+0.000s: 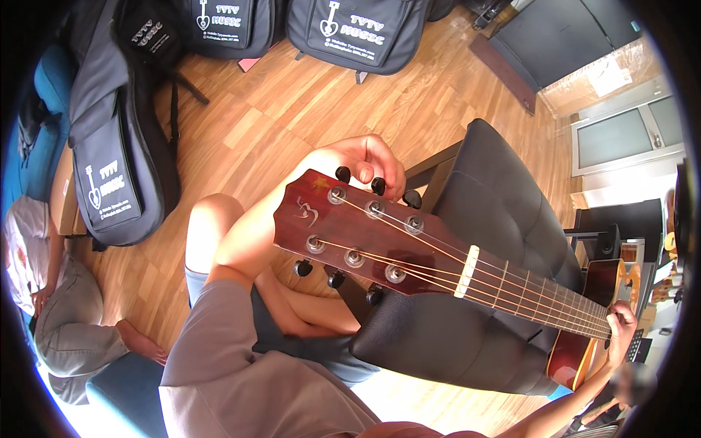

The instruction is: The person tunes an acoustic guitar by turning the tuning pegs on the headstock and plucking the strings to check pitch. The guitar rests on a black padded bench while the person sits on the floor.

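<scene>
A reddish-brown acoustic guitar (431, 270) lies across the view, its headstock near the middle and its body at the far right. My left hand (369, 162) reaches behind the headstock to the upper row of black tuning pegs. Its curled thumb and fingers close around the middle tuning peg (378, 186). The lower row of pegs is untouched. At the body end of the neck, my right hand (622, 330) is wrapped around the neck over the strings, its fingertips partly hidden. The strings run from the posts over the white nut (467, 271).
A black padded leather bench (467, 321) lies beneath the neck. Black guitar bags (124, 153) stand at the left and back. Another person in grey trousers (69, 321) sits at the left edge. A dark cabinet (555, 44) and a glazed door (621, 139) are at the far right.
</scene>
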Tool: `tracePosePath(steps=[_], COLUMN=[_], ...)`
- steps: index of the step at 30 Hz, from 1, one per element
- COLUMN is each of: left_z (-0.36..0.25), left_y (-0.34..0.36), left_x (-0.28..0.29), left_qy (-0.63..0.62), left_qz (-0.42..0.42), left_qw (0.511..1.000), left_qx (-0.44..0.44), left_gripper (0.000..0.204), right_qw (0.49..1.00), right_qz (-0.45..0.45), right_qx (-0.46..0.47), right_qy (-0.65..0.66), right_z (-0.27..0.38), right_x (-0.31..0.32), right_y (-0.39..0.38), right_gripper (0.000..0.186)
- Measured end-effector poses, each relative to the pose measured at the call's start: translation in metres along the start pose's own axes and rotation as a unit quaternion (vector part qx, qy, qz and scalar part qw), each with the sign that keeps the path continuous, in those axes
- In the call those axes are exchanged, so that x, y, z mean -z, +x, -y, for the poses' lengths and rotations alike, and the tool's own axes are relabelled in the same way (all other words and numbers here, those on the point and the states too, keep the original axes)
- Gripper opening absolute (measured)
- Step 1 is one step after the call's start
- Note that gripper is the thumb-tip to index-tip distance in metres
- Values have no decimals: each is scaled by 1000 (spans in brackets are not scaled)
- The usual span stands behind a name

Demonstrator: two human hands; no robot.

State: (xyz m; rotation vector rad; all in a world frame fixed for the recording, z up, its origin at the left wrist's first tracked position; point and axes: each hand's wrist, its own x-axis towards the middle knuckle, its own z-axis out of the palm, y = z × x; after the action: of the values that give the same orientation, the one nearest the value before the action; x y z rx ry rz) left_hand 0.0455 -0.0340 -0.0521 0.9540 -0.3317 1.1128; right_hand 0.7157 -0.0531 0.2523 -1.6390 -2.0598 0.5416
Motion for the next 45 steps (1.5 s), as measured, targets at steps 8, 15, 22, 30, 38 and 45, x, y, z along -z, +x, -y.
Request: tracePosePath(steps=[8, 15, 22, 30, 38, 45], left_z=[-10, -11, -8, -5, 5, 18], left_y=[-2, -2, -1, 0, 0, -2], left_x=[-4, -7, -10, -15, 8, 33], left_qy=[-26, -16, -23, -25, 33, -33], left_qz=[-26, -48, -50, -64, 9, 55], left_qw=[997, 997, 998, 997, 999, 998], left_qx=[64, 57, 44, 25, -21, -28], left_gripper=[30, 30, 27, 25, 20, 33], right_qw=[1000, 1000, 1000, 997, 998, 987], right_qz=[-20, -18, -7, -49, -30, -48], right_qx=[-7, -14, -17, -36, -17, -40], right_qy=[-7, 21, 8, -40, -59, -145], right_z=[-8, -9, -5, 2, 22, 45], right_x=[7, 6, 6, 1, -9, -17], right_y=[0, -3, -3, -6, -3, -7], right_gripper=[24, 26, 20, 16, 15, 14])
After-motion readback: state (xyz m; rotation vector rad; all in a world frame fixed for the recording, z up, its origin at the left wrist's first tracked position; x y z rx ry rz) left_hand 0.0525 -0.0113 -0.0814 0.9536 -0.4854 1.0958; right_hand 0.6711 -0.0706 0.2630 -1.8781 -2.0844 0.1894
